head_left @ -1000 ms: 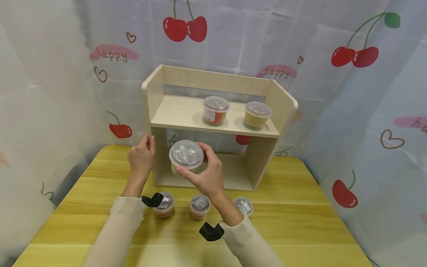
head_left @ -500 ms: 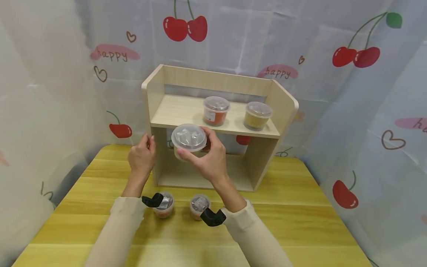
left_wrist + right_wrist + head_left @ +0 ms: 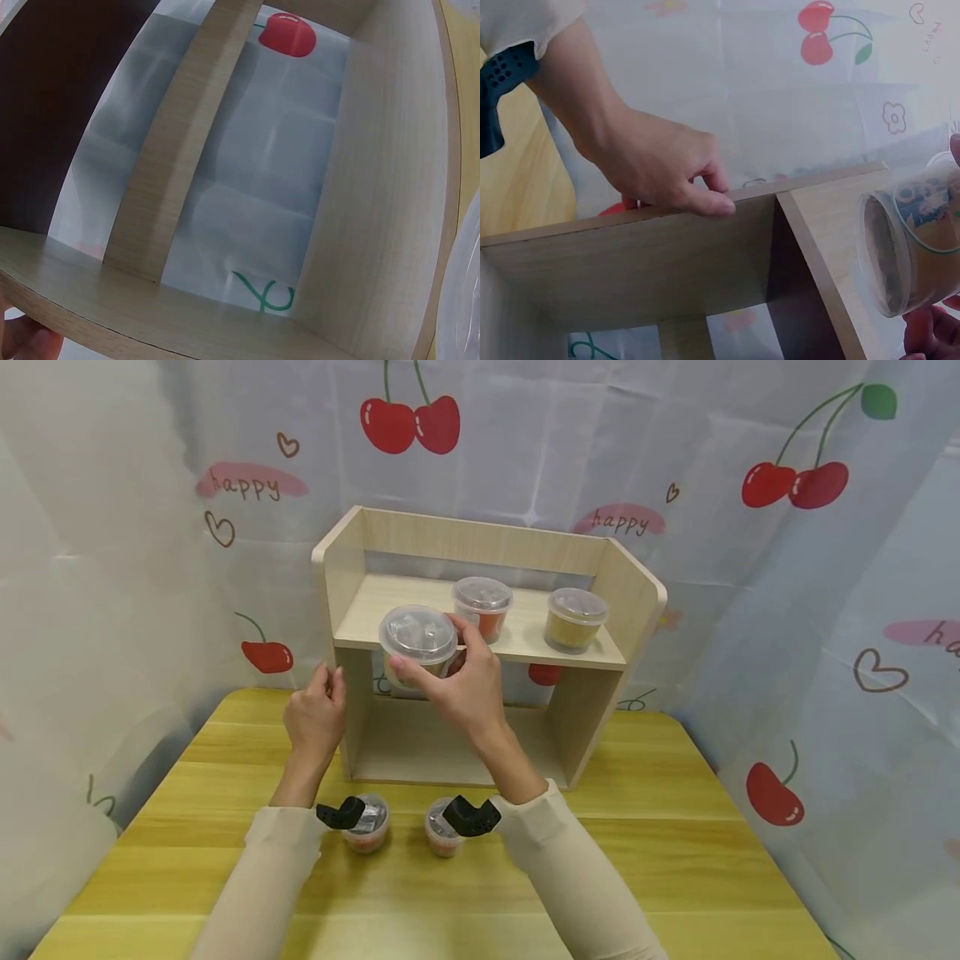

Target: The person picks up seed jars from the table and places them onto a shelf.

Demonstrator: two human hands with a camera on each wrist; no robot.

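Right hand: the right hand (image 3: 474, 687) grips a round clear-plastic tub with a flat lid and yellowish contents (image 3: 417, 633), thumb and fingers clamped on its side.
Held tub: off the table, before the upper board's front edge, toward its left corner; whether it touches the board cannot be told.
Left hand: the left hand (image 3: 315, 714) has its fingers curled and pinches the front edge of the left side panel of a pale wooden two-tier shelf unit (image 3: 487, 533).
Upper board: a lidded clear tub with orange-red contents (image 3: 483, 597) sits near the middle; a lidded clear tub with yellow contents (image 3: 576, 620) sits near the right end.
Yellow wood-grain table (image 3: 675, 827): two lidded clear tubs with reddish contents (image 3: 367, 828) stand apart before the shelf unit's lower front edge, one partly hidden by a black wrist device (image 3: 472, 816).
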